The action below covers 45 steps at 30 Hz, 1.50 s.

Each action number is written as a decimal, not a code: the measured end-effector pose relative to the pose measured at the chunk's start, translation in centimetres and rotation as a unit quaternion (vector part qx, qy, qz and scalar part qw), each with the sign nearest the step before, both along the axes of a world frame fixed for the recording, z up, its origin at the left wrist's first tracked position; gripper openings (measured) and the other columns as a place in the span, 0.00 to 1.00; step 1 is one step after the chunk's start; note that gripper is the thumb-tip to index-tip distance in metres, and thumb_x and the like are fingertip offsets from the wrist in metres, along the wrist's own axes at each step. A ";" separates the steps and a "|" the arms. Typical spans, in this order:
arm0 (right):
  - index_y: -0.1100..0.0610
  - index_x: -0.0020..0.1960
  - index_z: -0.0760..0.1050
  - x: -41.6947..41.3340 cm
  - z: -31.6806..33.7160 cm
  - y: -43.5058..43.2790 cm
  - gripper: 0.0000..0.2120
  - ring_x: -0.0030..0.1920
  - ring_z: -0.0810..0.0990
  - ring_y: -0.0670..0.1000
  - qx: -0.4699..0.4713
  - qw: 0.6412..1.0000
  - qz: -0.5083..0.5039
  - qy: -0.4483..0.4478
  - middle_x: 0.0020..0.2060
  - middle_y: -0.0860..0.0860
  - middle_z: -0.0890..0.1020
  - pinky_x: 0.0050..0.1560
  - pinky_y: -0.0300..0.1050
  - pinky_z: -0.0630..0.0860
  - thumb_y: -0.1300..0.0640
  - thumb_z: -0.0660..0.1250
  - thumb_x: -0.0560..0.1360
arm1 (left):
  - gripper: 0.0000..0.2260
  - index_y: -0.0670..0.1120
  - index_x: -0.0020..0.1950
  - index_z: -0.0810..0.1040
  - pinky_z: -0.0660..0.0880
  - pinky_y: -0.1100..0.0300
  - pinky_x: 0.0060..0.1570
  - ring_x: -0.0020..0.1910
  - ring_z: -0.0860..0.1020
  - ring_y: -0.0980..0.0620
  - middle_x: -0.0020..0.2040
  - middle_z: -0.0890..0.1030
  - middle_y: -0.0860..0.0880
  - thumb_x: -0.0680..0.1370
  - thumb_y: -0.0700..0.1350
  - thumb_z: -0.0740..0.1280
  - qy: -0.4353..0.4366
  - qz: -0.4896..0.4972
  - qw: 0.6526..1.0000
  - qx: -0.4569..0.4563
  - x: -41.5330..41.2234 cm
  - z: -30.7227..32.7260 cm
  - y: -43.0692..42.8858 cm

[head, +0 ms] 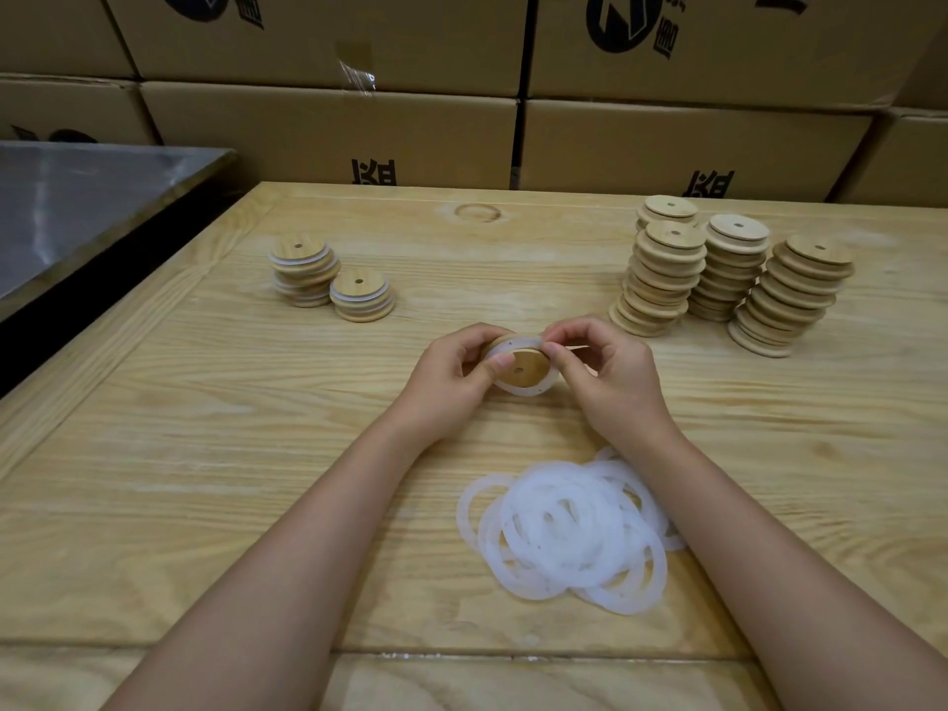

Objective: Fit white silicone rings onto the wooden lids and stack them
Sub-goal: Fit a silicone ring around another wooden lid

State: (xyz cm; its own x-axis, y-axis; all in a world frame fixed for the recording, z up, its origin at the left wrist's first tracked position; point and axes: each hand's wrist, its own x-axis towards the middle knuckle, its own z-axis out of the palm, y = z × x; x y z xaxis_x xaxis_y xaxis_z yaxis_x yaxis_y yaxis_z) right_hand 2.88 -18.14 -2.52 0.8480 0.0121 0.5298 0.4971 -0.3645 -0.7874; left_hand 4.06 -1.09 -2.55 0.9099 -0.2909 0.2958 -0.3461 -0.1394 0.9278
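A round wooden lid [524, 367] with a small centre hole is held above the table between both hands. A white silicone ring [533, 390] lies around its rim. My left hand [454, 374] grips the lid's left edge, thumb on the ring. My right hand [600, 369] pinches the ring at the lid's upper right edge. A loose pile of white silicone rings [567, 531] lies on the table just in front of my right forearm. Two short stacks of ringed lids [331, 277] stand at the left. Several taller stacks of bare wooden lids [728, 274] stand at the right.
The work goes on over a light wooden table [215, 454]. A grey metal-topped surface [87, 202] adjoins it at the far left. Brown cardboard boxes [461, 110] form a wall along the table's back edge.
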 end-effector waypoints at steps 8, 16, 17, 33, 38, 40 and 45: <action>0.56 0.43 0.78 0.1 -0.2 -0.5 0.04 0.45 0.80 0.48 -0.025 0.999 -0.007 0.034 0.42 0.49 0.82 0.48 0.42 0.77 0.64 0.69 0.74 | 0.07 0.44 0.52 0.77 0.75 0.43 0.56 0.49 0.79 0.50 0.48 0.81 0.45 0.79 0.35 0.63 0.022 0.014 0.999 -0.024 0.0 0.1 0.2; 0.58 0.44 0.78 0.3 -0.3 -0.4 0.04 0.43 0.80 0.46 -0.042 0.998 -0.017 0.039 0.43 0.50 0.81 0.49 0.42 0.78 0.65 0.68 0.74 | 0.07 0.42 0.53 0.76 0.79 0.60 0.46 0.45 0.80 0.56 0.46 0.81 0.45 0.79 0.34 0.62 0.049 0.010 0.996 -0.070 0.1 0.0 0.2; 0.58 0.44 0.78 0.3 -0.4 -0.5 0.03 0.44 0.81 0.48 -0.036 0.998 -0.018 0.042 0.43 0.51 0.82 0.49 0.43 0.78 0.65 0.68 0.74 | 0.07 0.44 0.52 0.77 0.78 0.64 0.43 0.43 0.80 0.59 0.45 0.81 0.47 0.79 0.34 0.62 0.051 0.009 0.996 -0.076 0.1 0.0 0.2; 0.50 0.41 0.78 0.3 -0.4 -0.1 0.06 0.44 0.81 0.42 0.037 0.991 0.027 0.129 0.39 0.43 0.82 0.43 0.34 0.75 0.60 0.71 0.73 | 0.06 0.43 0.52 0.77 0.81 0.51 0.49 0.49 0.80 0.49 0.47 0.81 0.45 0.80 0.39 0.61 0.117 0.016 0.976 -0.182 0.7 0.1 0.8; 0.49 0.40 0.77 0.4 -0.5 0.3 0.07 0.40 0.78 0.38 0.038 0.991 0.000 0.127 0.36 0.40 0.81 0.42 0.32 0.72 0.59 0.71 0.73 | 0.06 0.42 0.53 0.76 0.81 0.50 0.49 0.48 0.81 0.48 0.48 0.80 0.43 0.80 0.39 0.60 0.129 0.003 0.974 -0.186 0.6 0.1 0.7; 0.51 0.39 0.78 0.4 -0.3 0.4 0.06 0.39 0.77 0.37 0.058 0.989 0.008 0.134 0.35 0.41 0.81 0.42 0.30 0.72 0.59 0.71 0.73 | 0.07 0.42 0.54 0.76 0.80 0.49 0.49 0.49 0.81 0.46 0.49 0.80 0.42 0.80 0.40 0.60 0.137 0.001 0.973 -0.188 0.7 0.1 0.8; 0.53 0.39 0.78 0.2 -0.1 0.3 0.05 0.40 0.79 0.43 0.094 0.980 0.038 0.170 0.36 0.44 0.82 0.45 0.37 0.76 0.60 0.70 0.74 | 0.08 0.41 0.54 0.77 0.81 0.54 0.44 0.51 0.82 0.43 0.51 0.81 0.40 0.81 0.41 0.60 0.167 0.000 0.965 -0.204 0.7 0.1 0.8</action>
